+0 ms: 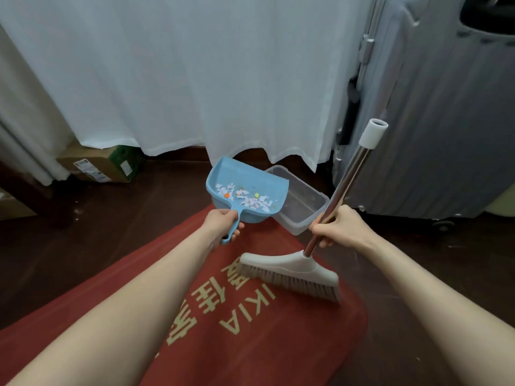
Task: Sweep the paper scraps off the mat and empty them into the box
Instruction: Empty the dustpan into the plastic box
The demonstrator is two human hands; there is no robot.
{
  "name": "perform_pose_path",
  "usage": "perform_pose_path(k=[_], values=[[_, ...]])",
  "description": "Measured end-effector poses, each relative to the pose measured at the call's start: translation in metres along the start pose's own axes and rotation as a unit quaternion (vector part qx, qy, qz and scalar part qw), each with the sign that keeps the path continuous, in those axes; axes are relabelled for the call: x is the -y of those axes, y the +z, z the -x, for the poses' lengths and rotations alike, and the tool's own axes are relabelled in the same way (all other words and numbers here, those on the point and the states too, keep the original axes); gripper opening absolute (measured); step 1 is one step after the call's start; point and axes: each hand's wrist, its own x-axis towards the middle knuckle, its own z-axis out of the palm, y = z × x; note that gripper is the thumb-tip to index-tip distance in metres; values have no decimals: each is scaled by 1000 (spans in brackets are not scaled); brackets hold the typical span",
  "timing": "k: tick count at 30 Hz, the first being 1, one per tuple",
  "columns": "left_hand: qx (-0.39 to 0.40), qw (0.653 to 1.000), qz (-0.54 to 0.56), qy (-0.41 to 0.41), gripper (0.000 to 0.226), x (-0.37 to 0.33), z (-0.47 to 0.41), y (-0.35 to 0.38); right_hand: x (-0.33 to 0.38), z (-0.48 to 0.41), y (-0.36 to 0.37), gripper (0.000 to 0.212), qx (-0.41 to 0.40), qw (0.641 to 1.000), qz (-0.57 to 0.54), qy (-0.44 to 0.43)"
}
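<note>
my left hand (224,222) has its fingers (237,232) clamped round the handle of a blue dustpan (245,178), held above the far end of a red mat (250,344). the paper scraps (245,197) lie heaped inside the pan, just beyond those fingers. a clear plastic box (306,203) sits on the floor to the right of them, partly hidden behind the pan's right side. my right hand (337,227) grips the metal pole of a broom (289,270), fingers wrapped round it, bristles down at the mat below them. to empty well, i judge the pan's open lip should go over the box's middle, then tilt slowly so the light scraps slide in rather than flutter out.
</note>
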Motion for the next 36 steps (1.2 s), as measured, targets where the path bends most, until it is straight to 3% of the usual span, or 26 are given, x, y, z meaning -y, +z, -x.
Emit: perform_pose_path(k=[15,21,25,36], values=[[30,999,-19,-30,21,-13,-18,29,-4,-8,22,17,-78,997,9,-2],[50,988,-141,48,25,-31,-22,30,-5,-9,23,20,-80,997,17,1],[8,940,-305,155,33,-45,-31,32,-5,-10,22,19,-75,997,19,1],[-47,806,-528,264,22,-64,-45,56,-8,-11,22,19,-68,997,26,6]])
